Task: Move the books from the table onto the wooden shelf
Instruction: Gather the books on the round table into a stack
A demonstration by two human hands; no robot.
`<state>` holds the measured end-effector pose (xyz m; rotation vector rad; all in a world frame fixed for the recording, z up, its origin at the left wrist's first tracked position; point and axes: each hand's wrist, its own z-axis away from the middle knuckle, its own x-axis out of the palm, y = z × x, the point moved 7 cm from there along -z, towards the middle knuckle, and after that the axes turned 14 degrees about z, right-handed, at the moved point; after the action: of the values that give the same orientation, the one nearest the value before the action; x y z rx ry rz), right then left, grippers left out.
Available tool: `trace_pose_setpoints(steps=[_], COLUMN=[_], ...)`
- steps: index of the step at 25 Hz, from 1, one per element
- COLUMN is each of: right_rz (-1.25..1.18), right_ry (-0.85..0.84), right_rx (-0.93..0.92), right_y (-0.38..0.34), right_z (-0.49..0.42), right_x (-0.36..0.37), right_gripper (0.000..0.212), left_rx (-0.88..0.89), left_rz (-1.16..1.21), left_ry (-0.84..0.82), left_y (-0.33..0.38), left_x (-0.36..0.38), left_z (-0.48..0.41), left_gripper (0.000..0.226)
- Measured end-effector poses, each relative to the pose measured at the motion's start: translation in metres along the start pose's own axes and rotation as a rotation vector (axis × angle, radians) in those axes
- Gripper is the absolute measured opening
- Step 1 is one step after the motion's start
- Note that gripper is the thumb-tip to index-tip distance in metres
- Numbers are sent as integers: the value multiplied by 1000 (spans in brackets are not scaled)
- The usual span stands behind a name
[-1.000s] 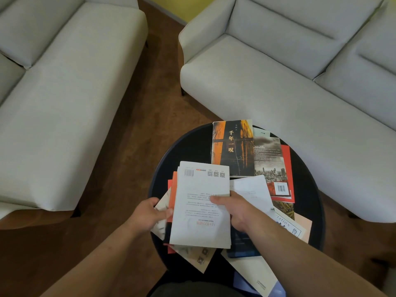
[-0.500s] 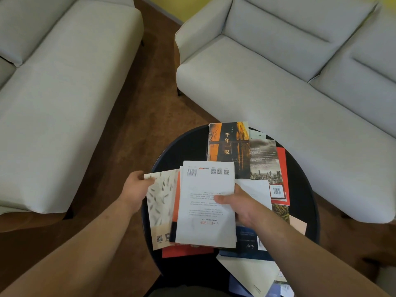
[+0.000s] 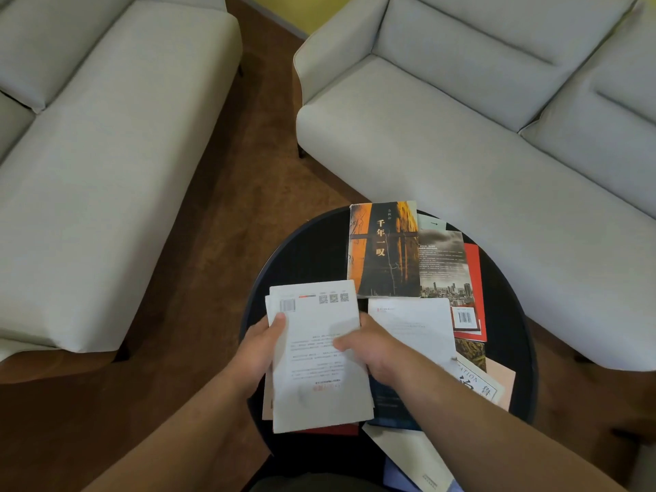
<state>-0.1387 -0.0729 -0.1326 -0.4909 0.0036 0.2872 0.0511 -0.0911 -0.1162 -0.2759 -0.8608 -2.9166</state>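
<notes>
A small stack of books topped by a white back cover (image 3: 319, 378) is held over the near left part of the round black table (image 3: 305, 243). My left hand (image 3: 259, 353) grips the stack's left edge, thumb on top. My right hand (image 3: 372, 346) grips its right edge, thumb on the cover. More books lie on the table: an orange-brown one (image 3: 385, 250), a grey city-photo one (image 3: 443, 264), a red one (image 3: 474, 303), a white one (image 3: 411, 328) and several partly covered ones near me. No wooden shelf is in view.
A pale sofa (image 3: 88, 154) stands to the left and another pale sofa (image 3: 461, 118) behind and right of the table. Brown floor (image 3: 248, 154) runs between them. A yellow wall strip (image 3: 294, 12) shows at the top.
My left hand has pushed the spread-out books together under the white one and now grips the stack's left edge. The stack has shifted slightly left and squared up.
</notes>
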Motion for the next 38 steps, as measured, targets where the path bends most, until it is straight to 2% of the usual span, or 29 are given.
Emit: trace_pose_setpoints(steps=[3, 5, 11, 13, 16, 19, 20, 23, 25, 27, 32, 35, 38], right_rz=[-123, -193, -273, -215, -91, -267, -322, -430, -451, -471, -320, -373, -431], right_ry=[-8, -24, -20, 30, 139, 85, 75, 44, 30, 29, 36, 29, 15], right_rx=[29, 15, -19, 15, 47, 163, 165, 163, 146, 117, 95, 71, 50], right_y=[12, 19, 11, 15, 24, 36, 37, 33, 35, 38, 48, 47, 48], right_z=[4, 5, 9, 14, 18, 12, 8, 15, 15, 12, 6, 7, 12], right_x=[16, 23, 19, 20, 23, 33, 35, 36, 30, 26, 32, 36, 42], right_gripper=[47, 37, 33, 41, 42, 77, 75, 45, 37, 37, 47, 40, 36], left_rx=[14, -16, -105, -93, -68, -74, -82, -100, -100, -110, -96, -57, -68], left_rz=[63, 107, 199, 199, 177, 150, 146, 136, 115, 123, 211, 196, 175], left_ry=[16, 23, -13, -28, -9, 8, 4, -14, -29, -12, -24, -41, -29], left_y=[-17, -21, -24, -27, -23, -20, -20, -19, -17, -19, -57, -74, -71], left_x=[-4, -7, -9, -10, -15, -17, -16, -11, -8, -14, -27, -24, -25], left_z=[0, -1, 1, 1, -1, -3, -3, -2, -3, -3, 7, 12, 15], left_gripper=[24, 29, 35, 35, 27, 23, 24, 27, 28, 28, 30, 34, 26])
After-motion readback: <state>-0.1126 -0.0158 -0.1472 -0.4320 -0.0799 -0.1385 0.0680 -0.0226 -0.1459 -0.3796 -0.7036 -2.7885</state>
